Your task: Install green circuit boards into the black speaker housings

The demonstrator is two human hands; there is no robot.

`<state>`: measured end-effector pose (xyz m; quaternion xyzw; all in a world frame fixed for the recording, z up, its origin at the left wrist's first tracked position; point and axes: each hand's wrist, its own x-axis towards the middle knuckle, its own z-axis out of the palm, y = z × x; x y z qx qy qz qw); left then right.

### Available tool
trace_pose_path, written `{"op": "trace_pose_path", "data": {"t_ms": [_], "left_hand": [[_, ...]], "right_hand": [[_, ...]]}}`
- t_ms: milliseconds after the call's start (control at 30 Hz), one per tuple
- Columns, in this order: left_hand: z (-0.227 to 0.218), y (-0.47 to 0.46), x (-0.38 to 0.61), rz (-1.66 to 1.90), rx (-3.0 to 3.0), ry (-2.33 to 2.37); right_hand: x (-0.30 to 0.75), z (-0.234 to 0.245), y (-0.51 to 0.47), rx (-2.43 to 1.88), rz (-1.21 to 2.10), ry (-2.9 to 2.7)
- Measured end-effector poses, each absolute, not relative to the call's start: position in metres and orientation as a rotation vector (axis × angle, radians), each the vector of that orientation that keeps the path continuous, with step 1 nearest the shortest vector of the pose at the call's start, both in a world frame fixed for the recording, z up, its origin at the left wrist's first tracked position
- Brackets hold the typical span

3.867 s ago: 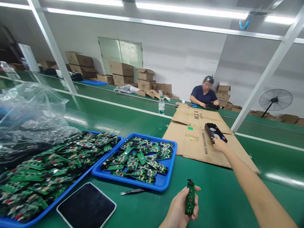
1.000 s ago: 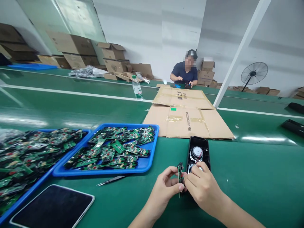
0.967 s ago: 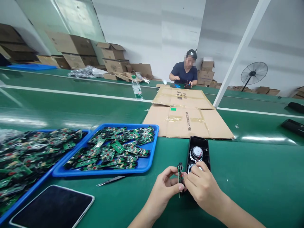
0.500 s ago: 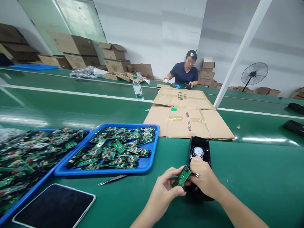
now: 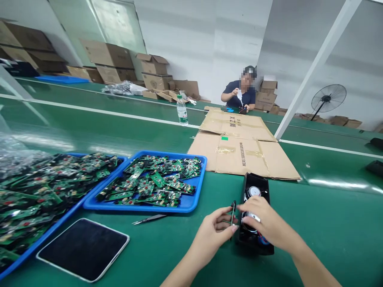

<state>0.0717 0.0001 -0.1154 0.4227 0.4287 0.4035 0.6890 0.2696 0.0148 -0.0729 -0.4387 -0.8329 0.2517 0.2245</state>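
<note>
My left hand (image 5: 214, 229) pinches a green circuit board (image 5: 232, 215) between thumb and fingertips. The board stands edge-on to me, just left of a long black speaker housing (image 5: 245, 239). Over that housing is my right hand (image 5: 266, 219), its thumb and forefinger apart and pointing towards the board, with nothing visible between them. Inside the open housing sit two round silver speakers; the far speaker (image 5: 253, 193) shows well, the near one is partly covered by my right hand. Red and blue wires (image 5: 263, 239) show below my right palm.
Left of my hands, a blue tray (image 5: 191, 205) holds many circuit boards, with a fuller tray beyond it. Tweezers (image 5: 149, 219) and a dark-screened tablet (image 5: 85, 249) lie nearer me. Flattened cardboard (image 5: 239, 155), a water bottle (image 5: 182, 110) and a seated co-worker (image 5: 236, 93) are ahead.
The board has turned from face-up to edge-on in my left hand. My right fingers have come away from it and spread. The co-worker has raised a hand holding something white.
</note>
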Motion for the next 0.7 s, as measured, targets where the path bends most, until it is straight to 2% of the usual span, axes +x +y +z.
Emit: {"op": "trace_pose_path", "data": {"t_ms": [233,333,567,700], "left_hand": [[-0.102,0.000,0.065,0.713,0.744,0.625],[-0.105,-0.004,0.067,0.622,0.776,0.506],[-0.108,-0.014,0.068,0.546,0.764,0.348],[-0.106,-0.010,0.067,0.731,0.785,0.435]], "right_hand": [[0.341,-0.069,0.005,-1.478,0.744,-2.609],[0.341,-0.084,0.002,-1.501,0.477,-2.665],[0.274,-0.124,-0.003,-1.233,-0.043,-2.511],[0.230,-0.132,-0.005,-1.333,-0.017,-2.419]]}}
